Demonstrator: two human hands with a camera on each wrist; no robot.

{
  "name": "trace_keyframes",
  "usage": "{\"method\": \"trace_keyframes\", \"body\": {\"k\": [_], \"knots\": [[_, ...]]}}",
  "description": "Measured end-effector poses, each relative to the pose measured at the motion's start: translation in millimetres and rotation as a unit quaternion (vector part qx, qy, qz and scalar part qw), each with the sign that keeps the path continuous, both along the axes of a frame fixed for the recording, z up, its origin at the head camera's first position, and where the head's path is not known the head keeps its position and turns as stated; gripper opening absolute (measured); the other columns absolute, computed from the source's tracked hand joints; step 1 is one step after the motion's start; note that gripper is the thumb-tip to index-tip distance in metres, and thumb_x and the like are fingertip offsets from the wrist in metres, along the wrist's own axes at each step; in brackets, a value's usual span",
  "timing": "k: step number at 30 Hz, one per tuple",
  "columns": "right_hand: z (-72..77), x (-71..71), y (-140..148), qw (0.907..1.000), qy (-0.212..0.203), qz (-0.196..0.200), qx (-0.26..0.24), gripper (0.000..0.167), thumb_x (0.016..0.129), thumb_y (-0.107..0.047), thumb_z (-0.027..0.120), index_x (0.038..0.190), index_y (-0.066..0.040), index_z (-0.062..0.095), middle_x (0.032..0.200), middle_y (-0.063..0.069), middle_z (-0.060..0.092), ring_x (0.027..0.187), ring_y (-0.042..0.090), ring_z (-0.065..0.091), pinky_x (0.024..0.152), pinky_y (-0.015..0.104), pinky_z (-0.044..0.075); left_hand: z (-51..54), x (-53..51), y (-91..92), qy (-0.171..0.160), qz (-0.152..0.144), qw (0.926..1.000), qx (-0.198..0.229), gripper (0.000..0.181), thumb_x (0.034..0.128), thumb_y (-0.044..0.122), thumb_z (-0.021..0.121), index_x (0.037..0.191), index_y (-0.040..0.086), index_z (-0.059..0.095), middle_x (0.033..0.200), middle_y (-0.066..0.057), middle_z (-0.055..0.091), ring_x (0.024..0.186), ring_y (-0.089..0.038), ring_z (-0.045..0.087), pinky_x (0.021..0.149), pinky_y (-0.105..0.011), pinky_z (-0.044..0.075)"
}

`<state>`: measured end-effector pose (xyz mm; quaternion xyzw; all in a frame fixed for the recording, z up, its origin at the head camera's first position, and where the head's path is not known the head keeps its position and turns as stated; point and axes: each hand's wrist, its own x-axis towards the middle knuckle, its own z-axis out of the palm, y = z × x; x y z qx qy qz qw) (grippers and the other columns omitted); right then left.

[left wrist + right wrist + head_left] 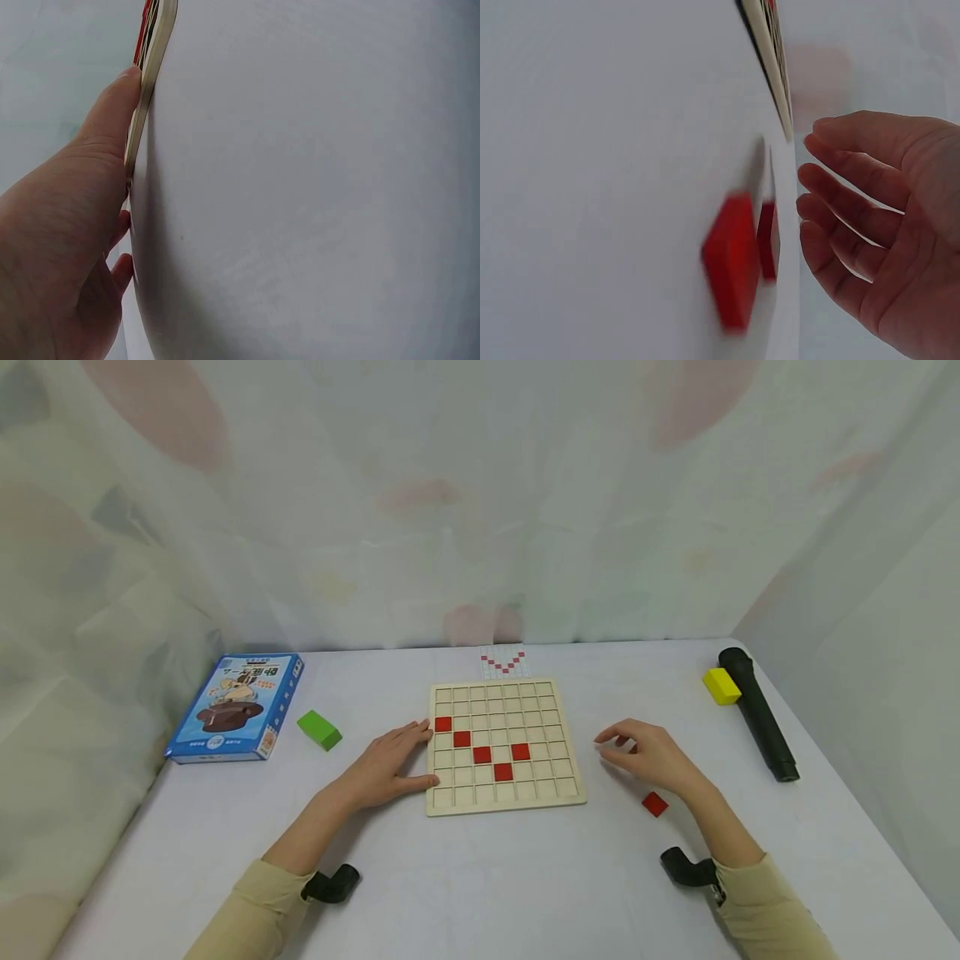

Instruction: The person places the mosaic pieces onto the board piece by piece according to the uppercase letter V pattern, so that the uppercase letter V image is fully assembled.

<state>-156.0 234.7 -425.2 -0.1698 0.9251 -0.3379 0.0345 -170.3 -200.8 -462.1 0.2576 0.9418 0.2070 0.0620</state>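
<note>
A pale wooden grid board (pixel 540 789) lies on the white table, with several red square tiles (pixel 503 772) set in its cells. The left hand (pixel 386 768) rests against the board's left edge, thumb and fingers spread apart. To the right of the board is the right hand (pixel 648 756), its fingers loosely bent and nothing visible between them. A loose red tile (pixel 655 804) lies on the table just below that hand. In the right wrist view a red tile (pixel 733 262) appears blurred, and another red tile (pixel 769 240) sits behind it.
A small pattern card (pixel 504 662) with red squares lies behind the board. On the left are a blue box (pixel 236 706) and a green block (pixel 320 729). A yellow block (pixel 722 686) sits beside a black cylindrical object (pixel 761 718) on the right. Cloth hangs behind the table.
</note>
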Motion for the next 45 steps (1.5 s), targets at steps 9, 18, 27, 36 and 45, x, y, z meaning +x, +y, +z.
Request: {"method": "trace_keyframes", "body": {"k": [9,18,27,36,45], "knots": [[-0.4,13.4,41,0.9994,0.015,0.002,0.030,0.022,0.088,-0.001,0.067,0.109,-0.006,0.070,0.108,0.008,0.066,0.093,0.024,0.056,0.069,0.025,0.053,0.9,1.2,-0.5,0.005,-0.001,1.0000,0.004,0.086,0.0852,0.063,0.063,0.148,0.009,0.039,0.157,-0.010,0.030,0.144,-0.033,0.026,0.113,-0.056,0.024],[-0.7,11.8,46,0.9991,0.003,0.011,0.041,0.025,0.084,-0.002,0.072,0.109,-0.006,0.069,0.111,0.010,0.063,0.099,0.027,0.056,0.082,0.042,0.054,0.0,-0.9,-2.1,0.001,-0.002,1.0000,0.001,0.088,0.0848,0.066,0.060,0.149,0.010,0.039,0.158,-0.008,0.029,0.144,-0.031,0.025,0.113,-0.054,0.024],[-2.9,4.9,40,0.9988,-0.020,0.000,0.045,0.029,0.084,-0.007,0.074,0.113,-0.010,0.069,0.115,0.012,0.059,0.099,0.028,0.053,0.081,0.040,0.054,1.5,-1.0,-0.6,-0.005,0.003,1.0000,-0.003,0.089,0.0847,0.067,0.060,0.149,0.010,0.039,0.158,-0.008,0.029,0.145,-0.031,0.024,0.113,-0.055,0.024],[-6.1,2.4,35,0.9989,-0.018,-0.005,0.044,0.024,0.082,-0.014,0.078,0.103,-0.009,0.068,0.110,0.010,0.059,0.097,0.026,0.054,0.077,0.036,0.055,3.5,1.6,1.0,0.000,0.000,1.0000,0.000,0.088,0.0847,0.063,0.063,0.149,0.009,0.039,0.157,-0.009,0.030,0.144,-0.033,0.026,0.112,-0.056,0.025],[-7.8,-1.2,28,0.9987,0.003,-0.004,0.051,0.020,0.081,-0.014,0.079,0.098,-0.009,0.068,0.101,0.006,0.061,0.092,0.025,0.054,0.078,0.040,0.053,5.2,3.0,1.4,0.002,-0.003,1.0000,0.004,0.086,0.0851,0.059,0.066,0.149,0.008,0.039,0.157,-0.010,0.031,0.144,-0.032,0.026,0.113,-0.054,0.024]]}}
